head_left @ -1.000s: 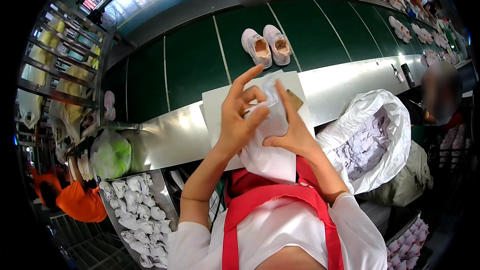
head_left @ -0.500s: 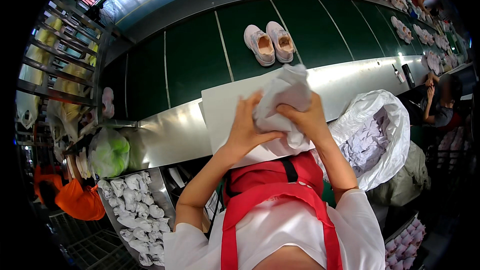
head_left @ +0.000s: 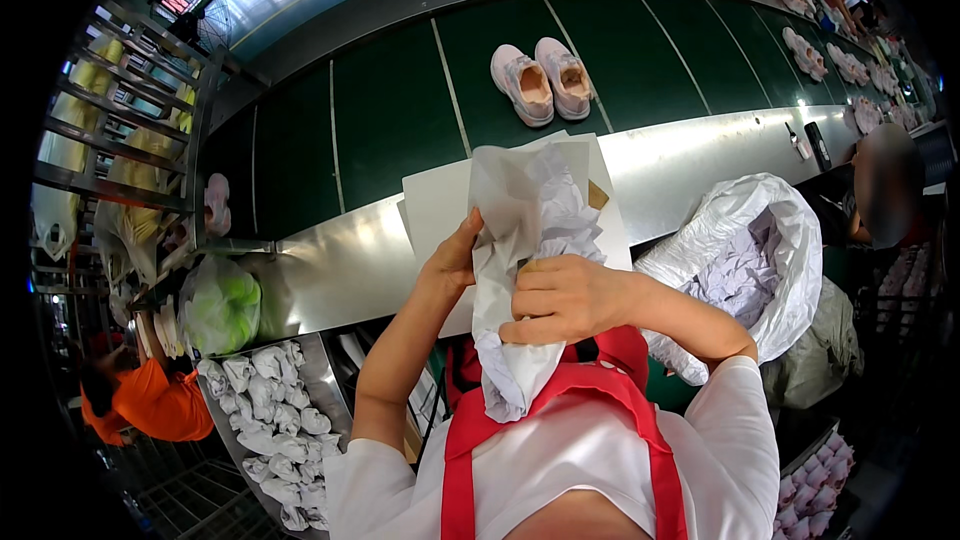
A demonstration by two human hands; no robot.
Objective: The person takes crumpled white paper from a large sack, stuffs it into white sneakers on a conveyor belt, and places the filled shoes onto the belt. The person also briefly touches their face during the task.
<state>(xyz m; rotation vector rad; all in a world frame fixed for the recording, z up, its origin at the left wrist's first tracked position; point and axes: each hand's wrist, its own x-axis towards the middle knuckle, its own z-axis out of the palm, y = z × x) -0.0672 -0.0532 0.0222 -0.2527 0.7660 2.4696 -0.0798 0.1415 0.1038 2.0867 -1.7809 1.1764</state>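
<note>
Both hands hold a bundle of white tissue paper [head_left: 525, 240] upright in front of my chest. My right hand [head_left: 560, 298] is closed around its middle, and my left hand [head_left: 452, 262] grips its left edge. Crumpled paper shows inside the sheet, and its lower end hangs toward my red apron. Behind the bundle a white flat sheet [head_left: 435, 202] lies on the steel bench [head_left: 330, 260]. A pair of pale pink shoes [head_left: 545, 80] stands on the green conveyor belt [head_left: 390, 110] beyond.
A large white bag of crumpled paper [head_left: 740, 260] stands at my right. A tray of paper wads [head_left: 265, 410] sits lower left, beside a green-white bag [head_left: 220, 305]. Racks line the left. A person in orange [head_left: 140, 400] is lower left, another at right; more shoes lie upper right.
The paper was first being folded low between my hands, then lifted as a ball. Now it is drawn out long and upright, with my right hand clamped around its middle.
</note>
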